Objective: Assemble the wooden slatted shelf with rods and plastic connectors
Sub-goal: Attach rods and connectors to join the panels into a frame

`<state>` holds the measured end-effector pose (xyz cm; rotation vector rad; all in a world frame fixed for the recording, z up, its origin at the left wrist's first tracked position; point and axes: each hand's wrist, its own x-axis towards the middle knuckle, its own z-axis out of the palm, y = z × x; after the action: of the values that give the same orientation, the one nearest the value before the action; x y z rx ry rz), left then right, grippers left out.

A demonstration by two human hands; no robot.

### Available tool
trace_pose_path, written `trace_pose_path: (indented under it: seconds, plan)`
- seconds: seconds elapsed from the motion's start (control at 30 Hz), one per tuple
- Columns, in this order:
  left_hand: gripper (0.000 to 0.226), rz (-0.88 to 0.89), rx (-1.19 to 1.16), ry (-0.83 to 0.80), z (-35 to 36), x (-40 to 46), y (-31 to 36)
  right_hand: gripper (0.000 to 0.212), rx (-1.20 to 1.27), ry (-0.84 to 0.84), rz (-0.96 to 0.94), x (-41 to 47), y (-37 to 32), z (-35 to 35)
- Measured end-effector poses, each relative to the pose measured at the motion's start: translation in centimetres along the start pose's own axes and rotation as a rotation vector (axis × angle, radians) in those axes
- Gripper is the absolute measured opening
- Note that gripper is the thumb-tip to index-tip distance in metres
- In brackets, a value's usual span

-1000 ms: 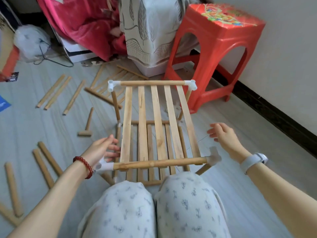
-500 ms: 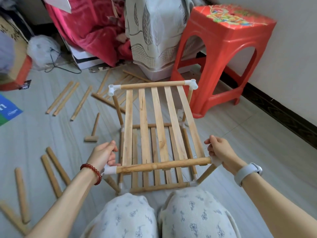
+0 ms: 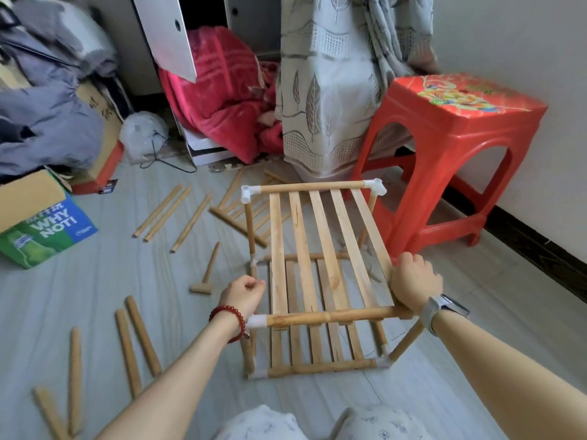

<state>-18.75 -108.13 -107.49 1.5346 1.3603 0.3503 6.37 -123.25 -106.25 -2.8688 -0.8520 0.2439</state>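
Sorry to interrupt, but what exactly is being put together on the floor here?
A person sitting on the floor is assembling a two-tier wooden slatted shelf. The right hand grips the near right corner of the top tier, covering the connector there. The left hand is curled at the near left corner, beside the white plastic connector; whether it holds the upright rod there is unclear. Loose rods and a small wooden mallet lie on the floor to the left; a red plastic stool stands behind.

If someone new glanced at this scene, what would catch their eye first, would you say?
Probably the half-built wooden shelf in the middle of the floor, with the left hand and right hand at its near corners. Next, the bright red plastic stool by the right wall, then loose rods scattered on the left.
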Motion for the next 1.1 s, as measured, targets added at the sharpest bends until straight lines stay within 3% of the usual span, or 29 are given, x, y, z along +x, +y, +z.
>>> trace_pose_path:
  seconds: [0.2,0.4,0.53,0.73,1.1]
  plan:
    - [0.012,0.069,0.197,0.058,-4.7,0.5,1.7,0.028,0.095,0.118,-0.462,-2.3,-9.7,-2.2]
    - [0.015,0.058,0.223,0.246,-13.2,1.5,-0.4,0.027,0.165,-0.128,-0.824,-5.7,-21.1,-2.4]
    - [0.020,-0.036,0.214,0.352,-18.3,2.0,-4.4,0.031,0.172,-0.278,-0.897,-8.2,-27.1,-0.8]
    - [0.019,-0.177,0.245,0.371,-22.1,4.8,-11.2,0.033,0.006,-0.469,-0.947,-8.7,-33.6,5.4]
    - [0.048,-0.215,0.540,0.203,-21.0,24.1,-19.2,0.043,-0.060,-0.511,-0.866,2.0,-45.0,19.1]
